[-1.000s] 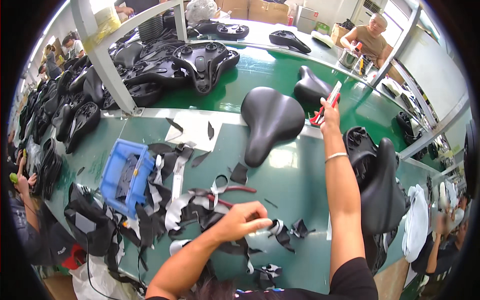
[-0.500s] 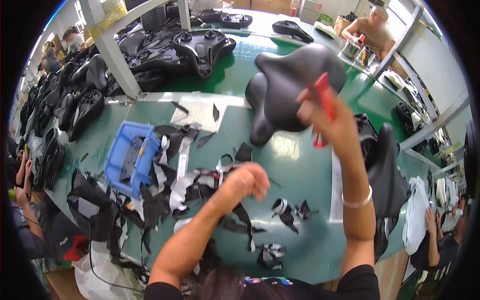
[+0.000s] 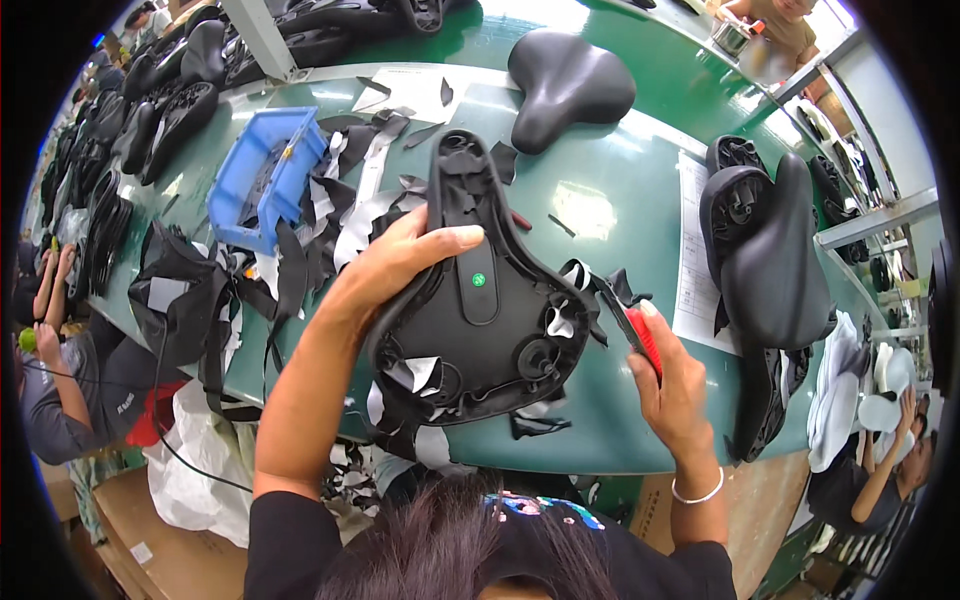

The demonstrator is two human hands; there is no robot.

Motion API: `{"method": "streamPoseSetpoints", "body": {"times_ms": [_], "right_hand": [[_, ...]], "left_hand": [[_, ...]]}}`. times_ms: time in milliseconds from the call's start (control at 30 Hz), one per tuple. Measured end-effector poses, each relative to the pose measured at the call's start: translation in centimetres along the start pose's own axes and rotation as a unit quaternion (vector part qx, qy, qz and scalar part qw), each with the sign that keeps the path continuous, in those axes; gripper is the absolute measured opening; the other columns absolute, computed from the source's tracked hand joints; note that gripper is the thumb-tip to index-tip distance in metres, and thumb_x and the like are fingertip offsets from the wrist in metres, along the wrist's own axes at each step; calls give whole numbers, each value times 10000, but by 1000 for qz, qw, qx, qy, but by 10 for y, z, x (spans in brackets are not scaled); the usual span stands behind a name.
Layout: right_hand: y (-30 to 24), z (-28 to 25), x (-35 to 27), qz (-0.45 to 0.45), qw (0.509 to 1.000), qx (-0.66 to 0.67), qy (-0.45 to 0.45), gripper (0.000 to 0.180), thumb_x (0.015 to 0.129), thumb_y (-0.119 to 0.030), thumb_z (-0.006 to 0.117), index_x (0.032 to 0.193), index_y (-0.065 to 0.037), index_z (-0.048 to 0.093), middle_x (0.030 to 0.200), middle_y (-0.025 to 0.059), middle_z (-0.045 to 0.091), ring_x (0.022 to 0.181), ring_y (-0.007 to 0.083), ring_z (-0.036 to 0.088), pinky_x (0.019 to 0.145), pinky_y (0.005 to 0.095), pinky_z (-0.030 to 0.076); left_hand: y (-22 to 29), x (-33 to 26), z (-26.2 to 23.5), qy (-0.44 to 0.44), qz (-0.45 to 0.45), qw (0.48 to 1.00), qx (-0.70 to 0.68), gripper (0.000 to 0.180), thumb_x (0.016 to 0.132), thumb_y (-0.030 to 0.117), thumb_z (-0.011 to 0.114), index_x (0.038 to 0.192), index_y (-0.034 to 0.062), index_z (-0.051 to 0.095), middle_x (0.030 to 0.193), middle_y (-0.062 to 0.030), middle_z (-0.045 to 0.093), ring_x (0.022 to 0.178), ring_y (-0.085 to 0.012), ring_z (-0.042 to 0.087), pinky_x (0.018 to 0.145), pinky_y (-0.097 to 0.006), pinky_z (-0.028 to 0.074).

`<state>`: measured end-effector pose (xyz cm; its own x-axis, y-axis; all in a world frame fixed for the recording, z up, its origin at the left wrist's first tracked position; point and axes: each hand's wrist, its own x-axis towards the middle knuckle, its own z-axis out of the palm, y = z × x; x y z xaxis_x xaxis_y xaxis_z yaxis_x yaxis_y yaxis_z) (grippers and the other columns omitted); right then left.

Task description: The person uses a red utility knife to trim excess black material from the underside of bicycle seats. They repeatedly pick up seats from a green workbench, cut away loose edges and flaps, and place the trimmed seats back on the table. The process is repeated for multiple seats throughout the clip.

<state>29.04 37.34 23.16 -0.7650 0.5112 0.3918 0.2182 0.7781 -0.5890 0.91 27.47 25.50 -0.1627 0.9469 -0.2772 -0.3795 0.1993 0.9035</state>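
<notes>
My left hand (image 3: 405,258) grips a black bicycle saddle (image 3: 500,362) by its edge, the thumb lying over the inside. The saddle is turned underside up, its narrow nose pointing away from me, with a green round sticker at the middle. Pale and black cover flaps hang at its wide rear rim. To the right, my right hand (image 3: 672,385) is closed around a slim red-and-black hand tool (image 3: 640,338). The tool's dark end points toward the saddle's right edge, near a loose strip there; whether they touch is unclear.
Black scraps (image 3: 335,195) litter the green table around a blue bin (image 3: 222,200). A finished-looking saddle (image 3: 570,85) lies beyond; more saddles (image 3: 775,270) are stacked at right by a printed sheet (image 3: 695,300). A metal post (image 3: 258,35) stands far left. Other people work at both sides.
The black saddle, top side up beyond my hands before, lies farther off. My left hand now holds another one underside up. My right hand came down and nearer with the red tool.
</notes>
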Motion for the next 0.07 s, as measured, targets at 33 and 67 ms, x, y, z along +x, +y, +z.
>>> {"method": "streamPoseSetpoints", "body": {"times_ms": [33,67], "right_hand": [[8,-4,5,-37,999,-35,4,544,750,-62,690,1267,-146,541,977,116,645,721,258,625,580,307,506],[7,-6,3,-37,999,-34,2,544,750,-62,690,1267,-146,541,977,116,645,721,258,625,580,307,506]], "left_hand": [[3,1,1,10,-10,999,29,450,840,269,637,1179,-11,539,1055,-106,616,937,-172,618,819,-296,513],[11,3,1,4,-39,995,94,505,836,290,649,1226,-1,514,1089,-103,610,938,-166,613,823,-275,504]]}}
